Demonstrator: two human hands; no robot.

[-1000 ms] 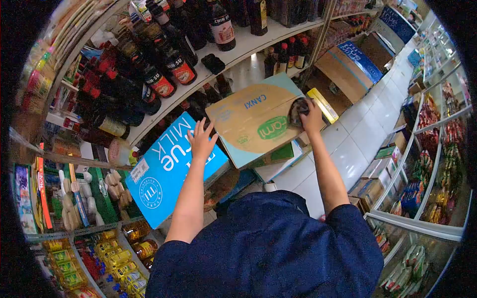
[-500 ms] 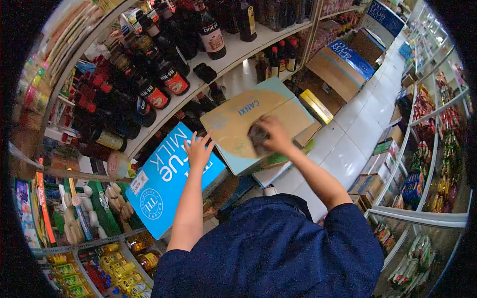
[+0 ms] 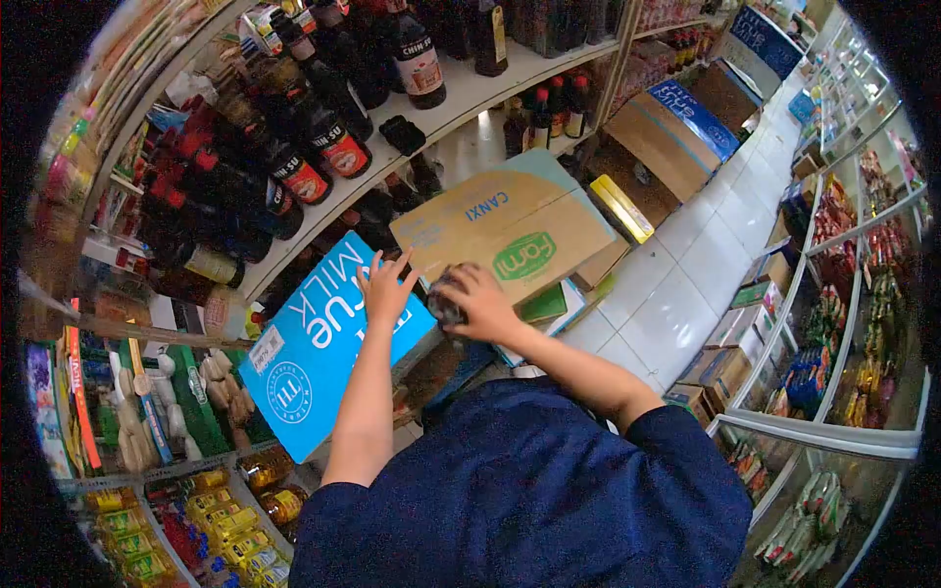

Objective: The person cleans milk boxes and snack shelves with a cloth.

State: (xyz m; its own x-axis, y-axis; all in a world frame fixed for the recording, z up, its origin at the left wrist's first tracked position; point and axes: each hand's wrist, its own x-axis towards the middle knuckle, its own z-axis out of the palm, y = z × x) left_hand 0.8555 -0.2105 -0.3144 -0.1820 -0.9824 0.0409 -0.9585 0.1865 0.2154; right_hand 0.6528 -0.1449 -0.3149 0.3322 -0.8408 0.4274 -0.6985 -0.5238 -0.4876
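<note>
Hard to say what the dark wad (image 3: pixel 444 302) in my right hand (image 3: pixel 478 302) really is, since my fingers cover most of it. They're curled round it at the lower-left corner of the Fami box (image 3: pixel 480 220), hiding that corner too. My left hand (image 3: pixel 386 289) has its fingers spread over the top of the blue milk carton (image 3: pixel 319 377), gripping nothing (can't tell if a fingertip also touches the Fami box). My navy shirt (image 3: pixel 529 480) blocks the bottom of the view, and the corners go black.

Both boxes are tilted, just below a white shelf (image 3: pixel 466 108), with shiny white floor tiles (image 3: pixel 652 304) running up the aisle. On the right there's a glass-fronted case (image 3: pixel 867 431) with packets behind it.

Can't see inside either box. The shelf is packed with dark sauce bottles (image 3: pixel 420 69), some Chin-Su, plus a small black thing (image 3: pixel 400 135) at the edge I can't identify. Further along is a brown-and-blue carton (image 3: pixel 662 147), with a yellow box (image 3: pixel 624 209) near it.
</note>
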